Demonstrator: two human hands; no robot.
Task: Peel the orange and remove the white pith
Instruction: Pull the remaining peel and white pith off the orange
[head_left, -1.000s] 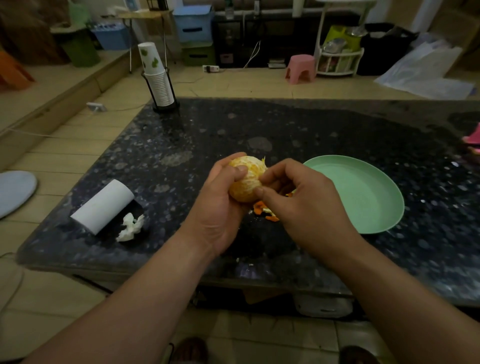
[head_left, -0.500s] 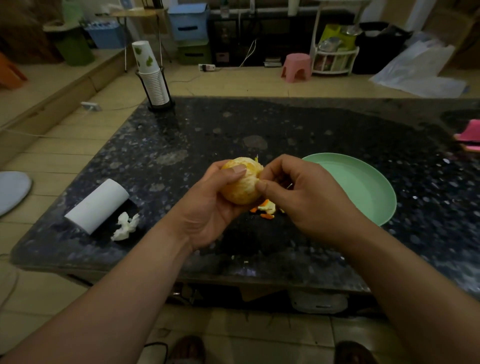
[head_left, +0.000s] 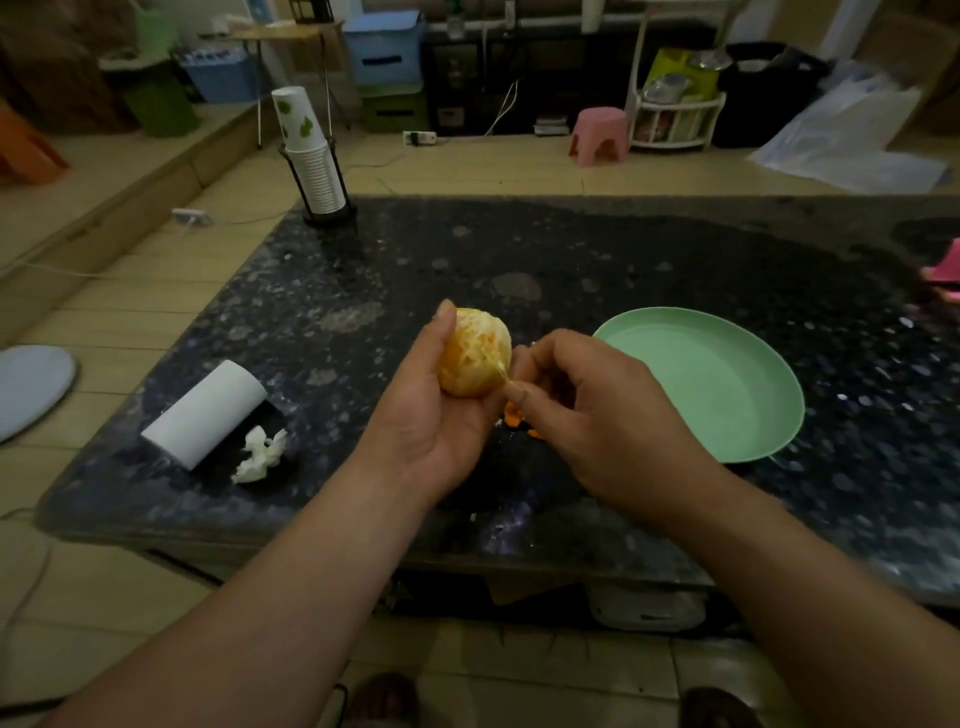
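Peeled orange (head_left: 475, 358), held above the dark speckled table (head_left: 571, 249), just left of the green plate (head_left: 727, 374). No rind is seen on the visible face of the fruit. The surface is pale yellow-orange and is covered by a fine net of whitish pith, with deeper orange flesh showing through in patches. The orange is grasped by the left hand (head_left: 431, 415), the thumb being laid along its upper left side and the fingers curled beneath and behind it. A thin, pale strand of pith (head_left: 503, 375) is pinched between the thumb and fingertips of the right hand (head_left: 597, 415). It is drawn taut from the lower right side of the fruit, on the side facing the plate. Small orange peel scraps (head_left: 514, 415) are seen on the table left of the plate, partly hidden under the right hand. A white paper roll (head_left: 205, 413) and a crumpled tissue (head_left: 260, 454) lie well to the plate's left.
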